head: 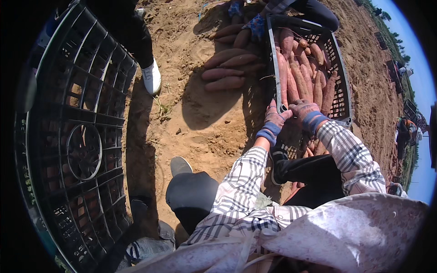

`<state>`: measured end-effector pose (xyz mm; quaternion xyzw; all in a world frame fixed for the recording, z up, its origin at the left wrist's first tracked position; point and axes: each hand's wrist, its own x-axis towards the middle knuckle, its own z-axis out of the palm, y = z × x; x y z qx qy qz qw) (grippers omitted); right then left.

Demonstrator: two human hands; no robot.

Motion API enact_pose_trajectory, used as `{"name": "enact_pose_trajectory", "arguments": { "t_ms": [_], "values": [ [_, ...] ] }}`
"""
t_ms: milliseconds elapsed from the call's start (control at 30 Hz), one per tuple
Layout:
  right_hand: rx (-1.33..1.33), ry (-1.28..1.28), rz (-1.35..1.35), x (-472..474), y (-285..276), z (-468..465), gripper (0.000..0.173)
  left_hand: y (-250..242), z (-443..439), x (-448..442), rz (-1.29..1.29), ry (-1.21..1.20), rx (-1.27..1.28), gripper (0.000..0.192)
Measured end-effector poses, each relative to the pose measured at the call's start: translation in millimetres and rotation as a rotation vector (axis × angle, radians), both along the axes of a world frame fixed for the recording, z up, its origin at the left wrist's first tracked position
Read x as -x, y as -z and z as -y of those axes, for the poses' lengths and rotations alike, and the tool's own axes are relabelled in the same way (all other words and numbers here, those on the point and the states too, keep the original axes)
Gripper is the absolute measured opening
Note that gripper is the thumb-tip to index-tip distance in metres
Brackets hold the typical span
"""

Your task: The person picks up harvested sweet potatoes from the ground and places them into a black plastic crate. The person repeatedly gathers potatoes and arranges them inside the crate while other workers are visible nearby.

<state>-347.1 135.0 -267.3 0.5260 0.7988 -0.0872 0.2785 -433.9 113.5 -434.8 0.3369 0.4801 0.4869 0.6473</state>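
A black plastic crate (344,78) full of sweet potatoes (300,78) stands before me on the soil. My left hand (275,116), in a pink glove with a blue cuff, is at the crate's near left corner, its fingers around the rim. My right hand (306,111), gloved alike, lies at the near edge beside it, fingers bent over the lower ends of the sweet potatoes; whether it grips the rim or a root is hidden. The two hands nearly touch. Left of the crate, several loose sweet potatoes (225,83) lie on the ground.
Another person's patterned blue gloves (255,27) are by the crate's far left corner. A large black crate (82,117) fills the left side, with a person's white shoe (151,79) near it. More sweet potatoes lie below my right hand, beside my leg. Other people and crates stand farther off at right.
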Motion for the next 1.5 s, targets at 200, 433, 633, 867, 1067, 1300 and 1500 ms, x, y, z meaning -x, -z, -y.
{"name": "enact_pose_trajectory", "arguments": {
  "t_ms": [200,433,633,867,1067,1300,1500],
  "values": [
    [0.120,0.456,0.304,-70.1,-0.7,1.5,0.054,-57.5,9.4,-12.6,-0.309,-0.148,0.146,0.079],
    [0.043,0.209,0.088,-112.8,23.8,0.7,0.026,-50.3,-2.6,-19.8,-0.363,-0.276,-0.017,0.074],
    [0.125,0.195,0.075,-69.5,24.5,-6.0,0.027,-38.2,-27.2,2.5,-0.203,-0.477,0.036,0.056],
    [0.011,0.296,-0.149,-0.2,31.6,18.0,0.022,-58.1,-45.9,78.2,-0.231,-0.314,0.120,0.053],
    [-0.005,0.276,-0.172,-16.8,38.8,23.2,0.024,-67.2,-48.6,67.9,-0.414,-0.321,0.082,0.042],
    [-0.009,0.207,-0.056,-15.4,44.7,45.0,0.030,-37.8,-13.9,59.9,-0.522,-0.398,-0.015,0.041],
    [0.051,0.253,-0.085,-18.3,32.9,69.1,0.030,-37.1,24.8,48.7,-0.559,-0.391,0.011,0.044]
  ]
}}
